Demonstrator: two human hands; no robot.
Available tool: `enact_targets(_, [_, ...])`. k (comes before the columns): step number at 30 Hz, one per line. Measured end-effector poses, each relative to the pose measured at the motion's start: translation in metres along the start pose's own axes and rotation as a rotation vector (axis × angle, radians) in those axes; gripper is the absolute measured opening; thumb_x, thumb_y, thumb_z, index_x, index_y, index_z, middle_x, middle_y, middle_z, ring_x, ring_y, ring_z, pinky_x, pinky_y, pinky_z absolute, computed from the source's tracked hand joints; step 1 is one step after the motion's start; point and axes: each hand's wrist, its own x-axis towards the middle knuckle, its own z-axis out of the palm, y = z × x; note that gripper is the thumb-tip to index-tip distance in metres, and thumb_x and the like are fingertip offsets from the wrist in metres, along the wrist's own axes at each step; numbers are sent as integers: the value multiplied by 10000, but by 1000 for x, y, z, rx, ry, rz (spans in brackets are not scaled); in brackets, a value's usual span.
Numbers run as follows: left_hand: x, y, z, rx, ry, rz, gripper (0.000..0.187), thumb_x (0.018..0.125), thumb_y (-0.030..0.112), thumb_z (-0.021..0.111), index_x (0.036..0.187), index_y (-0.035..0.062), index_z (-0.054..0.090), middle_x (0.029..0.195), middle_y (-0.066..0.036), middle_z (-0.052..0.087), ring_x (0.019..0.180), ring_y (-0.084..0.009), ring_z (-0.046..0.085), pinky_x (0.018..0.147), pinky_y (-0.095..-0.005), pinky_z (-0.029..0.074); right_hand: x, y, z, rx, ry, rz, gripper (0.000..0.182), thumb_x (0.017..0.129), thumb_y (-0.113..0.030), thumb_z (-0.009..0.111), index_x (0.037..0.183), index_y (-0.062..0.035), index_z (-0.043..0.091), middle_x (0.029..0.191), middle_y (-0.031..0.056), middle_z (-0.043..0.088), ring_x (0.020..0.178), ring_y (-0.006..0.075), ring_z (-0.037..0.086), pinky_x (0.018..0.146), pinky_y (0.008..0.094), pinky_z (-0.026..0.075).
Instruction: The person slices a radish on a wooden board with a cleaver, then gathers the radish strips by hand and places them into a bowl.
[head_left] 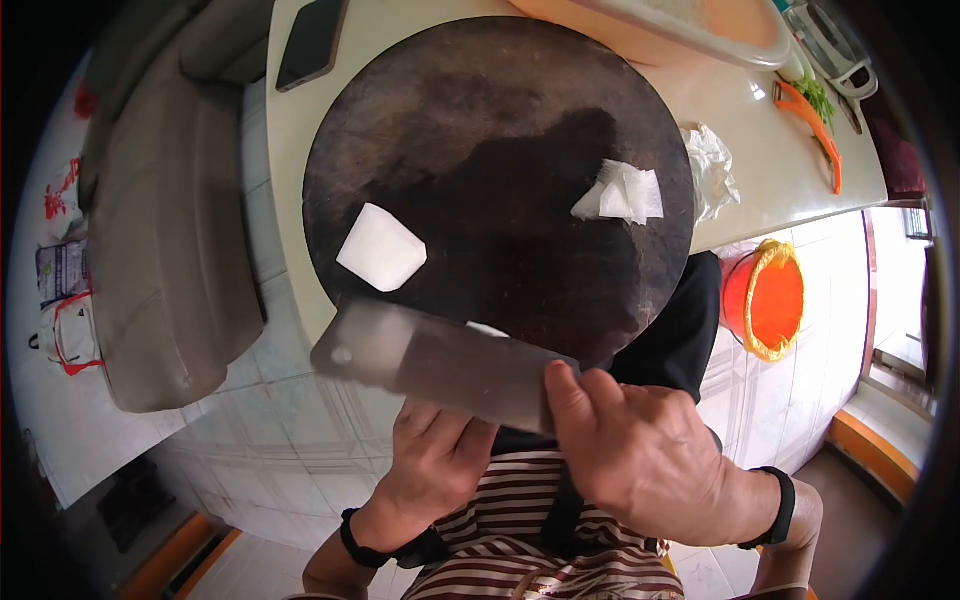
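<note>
My right hand (645, 440) is wrapped round the handle end of a cleaver (455, 365), its thumb along the blade. The wide blade points left, over the near edge of a round dark chopping board (480, 230). My left hand (435, 455) is below the blade with curled fingers; the blade hides the fingertips and anything in them. A thin white piece (487, 328) peeks out past the blade's far edge. A smooth white block with angled faces (382, 248) lies on the board's left side. Thin, white, tissue-like sheets (625, 193) lie bunched on the right.
Crumpled foil or clear plastic (712, 170) lies right of the board. A large basin (680, 30) stands behind it, with an orange peeler (815, 130) farther right. A dark phone (312, 42) lies back left. An orange bin (770, 300) stands on the floor; a sofa (180, 230) is left.
</note>
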Motion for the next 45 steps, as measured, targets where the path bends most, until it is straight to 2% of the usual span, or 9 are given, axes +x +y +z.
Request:
enact_targets(5, [-3,0,3,33,25,3,206,714,0,664,912,0,722,1065,-103,643,958,-297,583,795,-390,506,-16,4,-13,118,-20,34,517,749,4,620,1213,198,503,747,124,528,544,200,572,464,308,474])
enact_targets(10, [-9,1,1,24,-23,-20,204,714,-4,669,911,6,725,1052,-90,639,992,-298,581,834,-414,509,-23,3,-9,106,-52,57,506,749,10,619,1205,200,504,745,128,528,542,201,568,467,319,477])
enact_targets(12, [-7,1,0,15,-35,-28,200,714,-2,674,907,-1,723,1045,-90,639,1011,-301,582,850,-426,510,-17,4,-10,12,-28,19,438,708,-47,612,1087,172,586,718,106,570,536,152,604,433,262,481])
enact_targets(15, [2,1,1,47,12,12,191,712,6,686,899,-19,717,1048,-93,639,1021,-298,588,865,-431,510,-7,6,-5,23,-7,-17,434,712,-50,613,1086,169,585,704,98,561,535,152,605,437,263,483])
enact_targets(22, [-2,1,1,28,41,-6,195,691,-5,707,885,-16,719,1046,-95,650,948,-286,613,804,-400,530,-16,5,-10,109,24,9,446,715,-49,611,1099,174,574,723,96,558,540,154,608,450,266,488])
enact_targets(24, [-5,2,2,38,36,1,192,689,-8,709,881,-8,720,1050,-96,652,945,-287,614,800,-403,532,-20,3,-13,65,-30,1,434,720,-45,609,1090,177,575,739,103,566,546,159,613,448,270,488])
enact_targets(32, [2,1,3,54,63,8,190,715,-12,690,902,6,718,1029,-92,658,901,-267,609,761,-366,523,-2,2,-4,-2,10,-23,411,728,-62,615,1062,175,580,722,99,567,528,156,609,447,268,489])
enact_targets(36, [0,2,3,34,49,-19,190,722,-11,687,909,6,716,1019,-97,660,919,-274,616,772,-368,526,0,3,-1,76,70,32,413,723,-60,621,1066,167,576,721,98,568,531,158,616,451,272,496])
enact_targets(45, [-4,-1,5,35,63,0,210,716,-15,690,922,11,722,1059,-96,652,943,-285,619,817,-383,528,-14,1,-8,41,29,3,421,720,-50,615,1081,162,575,715,101,572,544,159,624,455,266,498])
